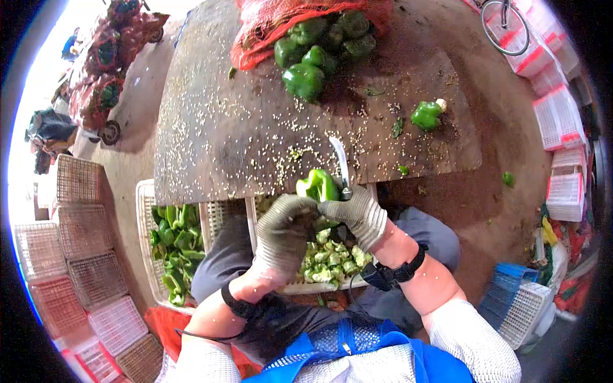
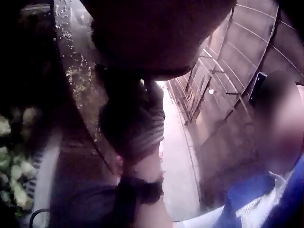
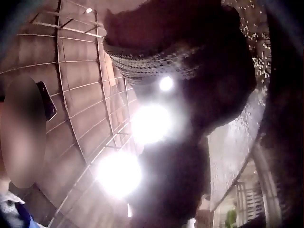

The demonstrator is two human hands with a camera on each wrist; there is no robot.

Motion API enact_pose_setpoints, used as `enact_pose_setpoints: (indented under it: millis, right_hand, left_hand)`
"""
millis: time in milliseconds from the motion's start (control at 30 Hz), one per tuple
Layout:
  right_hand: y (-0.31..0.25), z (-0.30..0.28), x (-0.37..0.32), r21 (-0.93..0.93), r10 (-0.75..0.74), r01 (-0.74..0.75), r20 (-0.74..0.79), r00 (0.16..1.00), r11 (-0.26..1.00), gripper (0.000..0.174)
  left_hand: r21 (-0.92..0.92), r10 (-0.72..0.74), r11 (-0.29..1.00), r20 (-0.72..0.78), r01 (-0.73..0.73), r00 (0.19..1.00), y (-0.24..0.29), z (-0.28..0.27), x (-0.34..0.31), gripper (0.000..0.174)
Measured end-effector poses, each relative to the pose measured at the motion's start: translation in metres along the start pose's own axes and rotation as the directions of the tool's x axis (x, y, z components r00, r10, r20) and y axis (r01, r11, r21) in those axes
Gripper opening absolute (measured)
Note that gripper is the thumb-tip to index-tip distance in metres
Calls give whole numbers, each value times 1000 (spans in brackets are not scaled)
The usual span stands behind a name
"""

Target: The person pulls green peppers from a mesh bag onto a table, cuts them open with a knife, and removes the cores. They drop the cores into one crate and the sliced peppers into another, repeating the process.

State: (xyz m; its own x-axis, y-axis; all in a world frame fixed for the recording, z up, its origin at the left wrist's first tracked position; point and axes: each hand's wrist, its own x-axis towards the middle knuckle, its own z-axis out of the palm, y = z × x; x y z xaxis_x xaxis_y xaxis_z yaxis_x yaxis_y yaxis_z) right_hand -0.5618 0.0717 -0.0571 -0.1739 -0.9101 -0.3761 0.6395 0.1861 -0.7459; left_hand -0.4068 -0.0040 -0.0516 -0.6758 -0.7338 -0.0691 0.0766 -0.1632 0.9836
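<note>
From the left, I see the left hand gripping the low side of a cut green pepper, its gloved fingers curled in. The pepper sits at the middle of the near edge of the wooden board, open end showing. I judge it light, crisp and stiff but slick-skinned, and its thin cut rim could crack, so I favour a gentle hold low on the rounded outer wall, clear of the blade. Right of it, the right hand is closed round the curved knife, blade pointing up.
</note>
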Motion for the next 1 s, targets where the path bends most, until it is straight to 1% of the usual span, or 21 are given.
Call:
enact_pose_setpoints:
  millis: [33,100,133,167,200,233,267,300,333,367,400,467,533,600,667,700,767,833,867,967,1000]
  right_hand:
    - [3,1,0,25,28,-27,-15,999,999,52]
    - [7,6,-2,64,71,-68,-41,997,996,50]
    - [4,11,-6,56,143,-140,-56,988,989,45]
    - [9,13,-6,-17,44,-45,-89,995,999,44]
    - [-1,19,-10,6,107,-108,-149,983,994,43]
    - [-11,26,-12,30,162,-159,-204,965,987,42]
    - [-3,16,-6,-5,153,-159,-238,959,987,39]
    - [5,7,1,-83,86,-114,-282,955,990,34]
    - [15,-3,7,-34,31,-41,-250,968,999,35]
    - [19,-8,10,25,-13,19,-223,975,1000,35]
    - [3,4,1,116,78,-54,-213,974,992,37]
    - [18,-6,5,-144,-168,145,-167,972,979,41]
    - [33,-11,0,23,-56,58,-51,997,998,44]
    - [18,22,-23,245,22,-28,28,999,969,50]
    - [31,25,-27,164,-42,33,48,998,986,66]
    - [46,13,-25,80,-119,117,19,993,990,72]
    - [19,32,-50,-70,24,-15,125,992,997,73]
    - [17,32,-57,6,-2,1,130,992,1000,68]
    - [19,27,-57,-25,-35,37,88,995,999,64]
    - [9,25,-68,-4,-69,70,115,991,998,56]
    - [0,32,-73,-6,-9,10,108,994,1000,51]
  left_hand:
    - [50,-88,994,-91,93,992,6,-1,2,16]
    - [-166,-250,960,-153,225,956,19,-9,18,17]
    - [-36,-206,978,-273,204,940,7,-18,25,15]
    - [-40,-312,949,-244,312,918,25,-24,27,14]
    - [124,-266,950,-150,285,952,17,-38,28,16]
    - [287,-223,930,-49,227,974,2,-56,30,18]
    - [589,-107,805,33,67,994,2,-63,27,31]
    - [813,11,573,114,-100,993,1,-70,25,44]
    - [863,102,468,159,-189,982,12,-63,27,52]
    - [900,173,351,207,-257,963,24,-53,27,61]
    - [875,111,332,334,-352,936,41,-47,23,73]
    - [799,153,158,561,-581,813,42,-33,13,64]
    - [725,162,96,665,-682,729,28,-35,8,56]
    - [685,212,138,685,-716,697,25,-41,2,51]
    - [666,279,86,697,-740,660,37,-54,-16,46]
    - [679,370,51,668,-732,645,41,-61,-27,44]
    - [777,416,57,552,-627,722,55,-91,-61,35]
    - [894,421,258,237,-366,876,122,-97,-102,25]
    - [938,465,237,119,-252,878,126,-110,-116,20]
    - [960,495,274,-189,54,848,86,-197,-158,18]
    - [971,362,149,-232,189,903,78,-230,-170,26]
